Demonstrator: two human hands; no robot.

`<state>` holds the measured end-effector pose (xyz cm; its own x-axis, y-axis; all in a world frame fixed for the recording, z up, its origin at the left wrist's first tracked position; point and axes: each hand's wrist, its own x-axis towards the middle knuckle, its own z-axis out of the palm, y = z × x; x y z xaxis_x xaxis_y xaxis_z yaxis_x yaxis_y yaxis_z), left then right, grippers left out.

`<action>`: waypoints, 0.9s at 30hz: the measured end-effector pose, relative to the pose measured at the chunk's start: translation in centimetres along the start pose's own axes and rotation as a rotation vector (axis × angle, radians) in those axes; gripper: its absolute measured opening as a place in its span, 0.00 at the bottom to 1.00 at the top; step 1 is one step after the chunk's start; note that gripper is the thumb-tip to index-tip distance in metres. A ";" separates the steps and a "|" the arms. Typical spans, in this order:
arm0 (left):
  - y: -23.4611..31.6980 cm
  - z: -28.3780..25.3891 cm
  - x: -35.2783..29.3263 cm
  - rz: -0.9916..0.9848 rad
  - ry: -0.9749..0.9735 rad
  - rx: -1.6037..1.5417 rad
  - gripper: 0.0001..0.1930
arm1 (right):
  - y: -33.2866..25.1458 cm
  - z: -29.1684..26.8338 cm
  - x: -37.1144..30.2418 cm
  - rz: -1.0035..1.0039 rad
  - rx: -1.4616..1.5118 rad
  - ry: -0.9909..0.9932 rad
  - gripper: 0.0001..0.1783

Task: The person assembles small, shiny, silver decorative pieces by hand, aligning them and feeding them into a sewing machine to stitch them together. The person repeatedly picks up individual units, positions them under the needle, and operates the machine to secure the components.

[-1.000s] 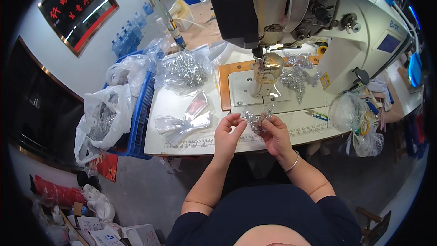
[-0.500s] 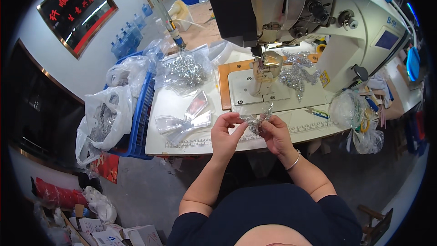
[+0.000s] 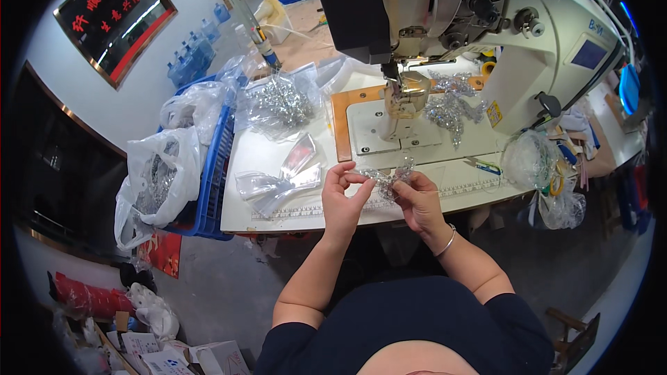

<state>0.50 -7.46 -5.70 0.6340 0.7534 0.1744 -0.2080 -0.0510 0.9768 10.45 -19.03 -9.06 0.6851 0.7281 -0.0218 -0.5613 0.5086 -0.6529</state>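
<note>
Between my hands is a sparkling silver butterfly-shaped ornament [image 3: 386, 182], held above the front edge of the white sewing table. My left hand [image 3: 342, 198] pinches its left end between thumb and fingertips. With thumb and fingers my right hand [image 3: 419, 200] grips its right side. Just beyond stands a white industrial sewing machine [image 3: 556, 48], its needle area over a metal plate [image 3: 368, 132]. To the left of my hands lies a clear, shiny plastic bow [image 3: 281, 184]. More silver ornaments [image 3: 448, 114] rest right of the needle post.
A plastic bag of silver pieces [image 3: 281, 104] lies at the table's back left. Beside the table, a blue crate [image 3: 208, 187] carries white plastic bags [image 3: 163, 173]. Green-handled snips [image 3: 484, 165] lie right of my hands, near a clear bag [image 3: 531, 160]. A ruler strip [image 3: 306, 211] runs along the front edge.
My hands keep hold of the silver ornament and have shifted only slightly. The left fingers are a little more spread, and the view has moved a little.
</note>
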 end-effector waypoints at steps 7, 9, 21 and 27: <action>-5.6 -0.7 -3.5 -0.148 0.158 -0.715 0.19 | -1.1 1.4 0.5 -0.016 0.035 0.056 0.10; -5.2 1.0 -5.1 -0.281 -0.116 -0.782 0.25 | -1.1 2.2 1.0 -0.036 0.074 0.068 0.10; -2.5 4.3 0.5 -0.197 0.008 -0.976 0.17 | -1.1 4.0 2.2 -0.085 0.003 0.121 0.08; -2.6 3.9 0.6 -0.232 0.040 -0.929 0.17 | -1.3 3.5 2.3 -0.016 0.008 0.146 0.08</action>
<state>4.30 -9.44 -7.69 0.7117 0.7018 -0.0319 -0.5990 0.6300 0.4943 11.19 -16.41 -5.59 0.7541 0.6454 -0.1214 -0.5527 0.5238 -0.6482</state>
